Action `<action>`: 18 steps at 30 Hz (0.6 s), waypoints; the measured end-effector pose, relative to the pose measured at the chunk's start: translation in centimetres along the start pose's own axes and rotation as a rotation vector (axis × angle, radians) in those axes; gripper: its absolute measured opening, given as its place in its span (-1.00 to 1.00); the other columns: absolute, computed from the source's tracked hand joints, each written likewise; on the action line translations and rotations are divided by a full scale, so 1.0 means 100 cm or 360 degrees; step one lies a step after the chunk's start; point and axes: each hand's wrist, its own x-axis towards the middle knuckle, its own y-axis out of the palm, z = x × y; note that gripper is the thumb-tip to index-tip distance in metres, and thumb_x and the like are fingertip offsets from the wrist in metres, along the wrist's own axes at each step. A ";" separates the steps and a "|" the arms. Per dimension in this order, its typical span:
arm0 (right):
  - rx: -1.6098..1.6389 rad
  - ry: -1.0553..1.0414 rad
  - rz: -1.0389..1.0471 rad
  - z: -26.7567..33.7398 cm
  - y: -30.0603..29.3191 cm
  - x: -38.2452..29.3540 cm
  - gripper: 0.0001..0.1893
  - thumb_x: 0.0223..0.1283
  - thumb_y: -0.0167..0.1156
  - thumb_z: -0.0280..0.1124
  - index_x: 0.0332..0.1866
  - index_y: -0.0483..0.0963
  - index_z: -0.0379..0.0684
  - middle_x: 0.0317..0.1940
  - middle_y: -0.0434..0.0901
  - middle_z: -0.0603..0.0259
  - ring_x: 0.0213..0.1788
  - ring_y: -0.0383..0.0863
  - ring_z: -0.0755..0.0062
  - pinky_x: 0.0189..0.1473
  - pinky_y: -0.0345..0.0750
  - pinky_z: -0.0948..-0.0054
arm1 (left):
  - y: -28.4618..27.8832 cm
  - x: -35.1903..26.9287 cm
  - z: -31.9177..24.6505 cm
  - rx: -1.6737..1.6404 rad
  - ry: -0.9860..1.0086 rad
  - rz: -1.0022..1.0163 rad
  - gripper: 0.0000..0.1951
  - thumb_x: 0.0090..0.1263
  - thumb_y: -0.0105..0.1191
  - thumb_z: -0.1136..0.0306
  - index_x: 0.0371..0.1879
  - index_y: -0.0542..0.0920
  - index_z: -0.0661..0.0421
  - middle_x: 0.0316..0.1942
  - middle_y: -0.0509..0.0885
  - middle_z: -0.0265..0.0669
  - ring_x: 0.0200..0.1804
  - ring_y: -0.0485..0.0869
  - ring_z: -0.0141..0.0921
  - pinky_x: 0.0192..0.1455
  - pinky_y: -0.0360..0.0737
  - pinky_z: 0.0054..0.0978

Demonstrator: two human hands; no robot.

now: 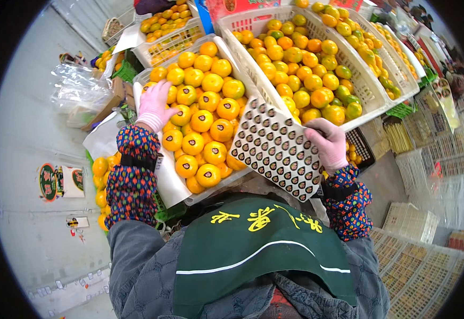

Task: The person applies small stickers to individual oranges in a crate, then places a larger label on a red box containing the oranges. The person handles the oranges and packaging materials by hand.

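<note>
My left hand (155, 104), in a pale pink glove, rests on oranges at the left side of a paper-lined crate (212, 187); its fingers are spread over the fruit. Many of these oranges carry a small dark sticker, such as one orange (215, 152) near the front; those towards the back show none. Gripped at its right edge by my gloved right hand (327, 139) is a white sheet of dark drop-shaped stickers (278, 149). That sheet slants over the right front corner of the crate, beside the stickered fruit.
A large white plastic crate (365, 115) of green-tinged oranges stands at the right, with another crate (409, 87) beyond it. White paper (104, 135) and clear plastic bags (81, 85) lie at the left. Stacked pale crates (411, 223) stand at the lower right.
</note>
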 end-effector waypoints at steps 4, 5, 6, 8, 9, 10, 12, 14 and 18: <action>-0.0208 -0.0225 0.0321 0.022 0.011 0.004 -0.86 0.17 0.32 -0.50 -0.20 0.62 -0.30 -0.43 0.63 0.26 -0.35 0.58 0.54 -0.24 0.51 0.51 | -0.037 0.005 -0.105 -0.1125 0.0858 -0.0264 -0.59 0.16 0.33 0.31 0.00 0.63 0.12 0.03 0.66 -0.12 0.12 0.60 -0.11 0.23 0.49 -0.21; -0.0267 -0.0272 0.0342 0.026 0.014 0.006 -0.87 0.17 0.32 -0.50 -0.21 0.63 -0.29 -0.44 0.62 0.26 -0.36 0.58 0.53 -0.24 0.51 0.50 | -0.044 0.003 -0.123 -0.1250 0.0926 -0.0050 -0.60 0.14 0.35 0.34 0.00 0.63 0.08 0.06 0.66 -0.22 0.16 0.58 -0.16 0.26 0.46 -0.27; -0.0275 -0.0227 0.0359 0.030 0.017 0.007 -0.87 0.17 0.32 -0.50 -0.21 0.63 -0.28 -0.45 0.62 0.25 -0.36 0.58 0.52 -0.24 0.51 0.50 | -0.049 0.002 -0.140 -0.1201 0.0971 -0.0066 -0.61 0.11 0.36 0.33 -0.05 0.64 0.08 0.00 0.67 -0.24 0.11 0.59 -0.16 0.22 0.47 -0.27; -0.0303 -0.0275 0.0352 0.037 0.021 0.010 -0.87 0.16 0.33 -0.49 -0.21 0.63 -0.28 -0.45 0.61 0.24 -0.35 0.58 0.50 -0.24 0.52 0.49 | -0.057 0.002 -0.158 -0.1125 0.1025 -0.0113 -0.64 0.07 0.37 0.33 -0.12 0.65 0.07 -0.08 0.67 -0.27 0.04 0.60 -0.17 0.15 0.49 -0.27; -0.0297 -0.0344 0.0332 0.038 0.022 0.010 -0.87 0.16 0.33 -0.48 -0.22 0.62 -0.27 -0.45 0.61 0.22 -0.35 0.58 0.48 -0.23 0.52 0.47 | -0.059 0.002 -0.164 -0.1103 0.1036 -0.0141 -0.65 0.05 0.37 0.33 -0.15 0.66 0.06 -0.11 0.67 -0.28 0.02 0.60 -0.17 0.13 0.49 -0.26; -0.0285 -0.0323 0.0326 0.039 0.022 0.010 -0.87 0.17 0.33 -0.47 -0.22 0.62 -0.28 -0.45 0.61 0.21 -0.35 0.58 0.47 -0.23 0.52 0.47 | -0.060 0.003 -0.167 -0.1067 0.1030 -0.0129 -0.67 0.04 0.37 0.34 -0.18 0.66 0.06 -0.15 0.66 -0.29 -0.01 0.60 -0.17 0.10 0.49 -0.26; -0.0278 -0.0234 0.0316 0.038 0.022 0.009 -0.85 0.19 0.31 -0.43 -0.22 0.62 -0.28 -0.45 0.61 0.18 -0.36 0.58 0.44 -0.23 0.52 0.46 | -0.061 0.003 -0.170 -0.1048 0.1044 -0.0204 -0.70 0.03 0.37 0.33 -0.22 0.67 0.05 -0.18 0.66 -0.31 -0.03 0.60 -0.17 0.08 0.49 -0.26; -0.0190 -0.0164 0.0318 0.036 0.022 0.007 -0.84 0.20 0.30 -0.42 -0.21 0.62 -0.30 -0.47 0.61 0.25 -0.37 0.55 0.54 -0.25 0.51 0.49 | -0.060 0.003 -0.172 -0.1015 0.1030 -0.0231 -0.73 0.02 0.36 0.35 -0.27 0.68 0.03 -0.21 0.65 -0.33 -0.06 0.61 -0.18 0.05 0.48 -0.25; 0.0087 0.0028 0.0317 0.031 0.023 0.006 -0.83 0.20 0.29 -0.44 -0.21 0.62 -0.33 -0.45 0.62 0.36 -0.35 0.51 0.67 -0.27 0.49 0.56 | -0.055 -0.002 -0.177 -0.0898 0.1086 -0.0524 -0.73 -0.03 0.34 0.39 -0.30 0.67 0.02 -0.22 0.65 -0.34 -0.10 0.61 -0.21 0.02 0.49 -0.24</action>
